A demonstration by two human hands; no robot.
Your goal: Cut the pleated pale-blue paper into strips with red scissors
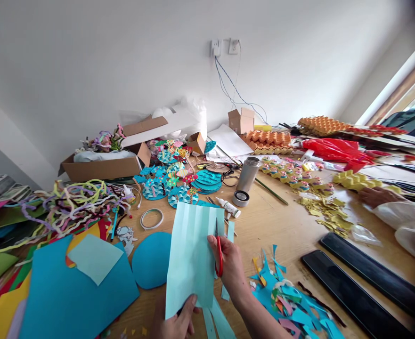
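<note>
My left hand pinches the lower edge of a pale turquoise sheet of paper, which has fold lines running along its length. My right hand is closed around red-handled scissors, and their blades lie along the sheet's right side. The right thumb rests against the paper. Under and beside the sheet hang narrow pale paper strips. A blue paper circle lies just left of the sheet. Farther left, a smaller pale turquoise piece rests on a large blue sheet.
Blue paper scraps lie at the right, beside two dark phone-like slabs. A steel bottle, glue bottle and tape roll stand behind. Pipe cleaners heap at left. Another person's hand touches yellow egg cartons.
</note>
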